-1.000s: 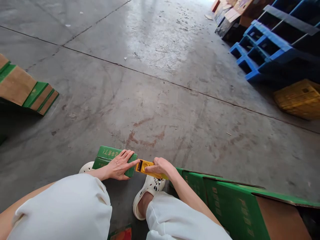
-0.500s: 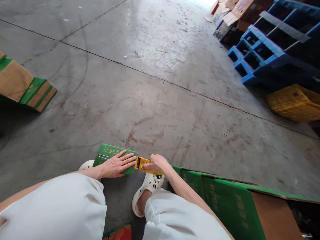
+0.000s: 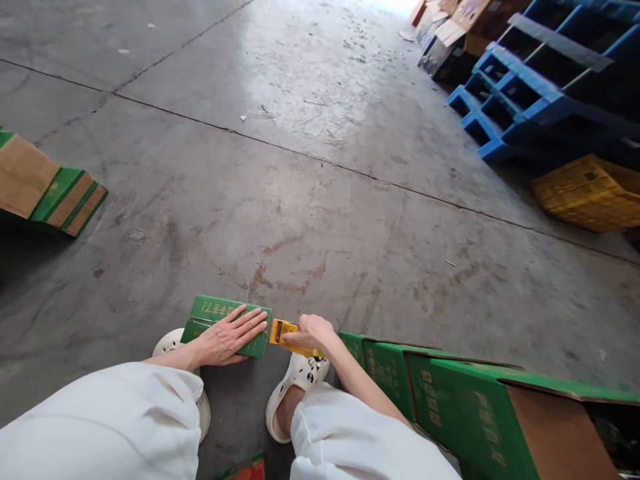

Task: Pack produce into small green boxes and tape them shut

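Left hand (image 3: pixel 227 339) flat on green cardboard box (image 3: pixel 205 305); right hand (image 3: pixel 313 333) grips yellow tool (image 3: pixel 284 330).

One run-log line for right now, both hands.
left hand: flat on green box | right hand: gripping yellow tool | yellow tool: by green box's end | green cartons: beside right forearm

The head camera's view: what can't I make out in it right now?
All in the head view:
- Some of the green box's print: covered by the left hand.
- Part of the yellow tool: hidden by the right hand.
- The red-orange item: cut off by the bottom edge.
- The green-and-brown box: cut off by the left edge.
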`<state>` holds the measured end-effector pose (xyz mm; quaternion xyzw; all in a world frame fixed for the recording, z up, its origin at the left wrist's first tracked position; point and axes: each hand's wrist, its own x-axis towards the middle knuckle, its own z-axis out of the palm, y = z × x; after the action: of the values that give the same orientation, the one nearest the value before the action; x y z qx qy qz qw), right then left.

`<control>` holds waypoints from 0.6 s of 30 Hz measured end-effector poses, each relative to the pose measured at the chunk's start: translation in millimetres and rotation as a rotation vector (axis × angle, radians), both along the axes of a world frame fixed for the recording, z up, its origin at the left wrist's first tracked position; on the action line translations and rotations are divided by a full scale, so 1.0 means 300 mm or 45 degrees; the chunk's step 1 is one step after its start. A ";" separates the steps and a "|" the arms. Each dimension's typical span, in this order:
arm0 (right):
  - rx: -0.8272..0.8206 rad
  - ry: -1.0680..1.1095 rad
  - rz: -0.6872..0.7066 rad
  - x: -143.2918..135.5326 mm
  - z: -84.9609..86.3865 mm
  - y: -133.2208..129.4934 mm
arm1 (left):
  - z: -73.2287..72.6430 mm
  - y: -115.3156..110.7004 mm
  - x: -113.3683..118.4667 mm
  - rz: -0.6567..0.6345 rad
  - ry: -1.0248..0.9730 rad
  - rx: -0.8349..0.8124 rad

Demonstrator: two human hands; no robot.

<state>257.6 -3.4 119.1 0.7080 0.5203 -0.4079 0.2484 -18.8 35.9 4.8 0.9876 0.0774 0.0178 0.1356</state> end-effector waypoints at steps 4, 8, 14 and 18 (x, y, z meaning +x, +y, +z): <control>0.038 0.030 0.028 0.033 0.014 0.001 | 0.003 -0.005 0.009 0.038 0.031 0.002; 0.049 0.036 0.021 -0.016 -0.029 0.003 | 0.014 0.012 -0.025 0.086 0.045 0.017; 0.125 0.003 -0.043 0.033 -0.057 -0.045 | -0.005 0.052 -0.207 0.480 0.012 0.075; 0.187 -0.044 -0.140 0.085 -0.054 -0.060 | -0.022 0.061 -0.285 0.645 -0.016 -0.084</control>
<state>283.0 -21.4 102.8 0.7589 0.5047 -0.3692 0.1820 -104.3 54.2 -1.7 0.9316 0.3220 0.0547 0.1595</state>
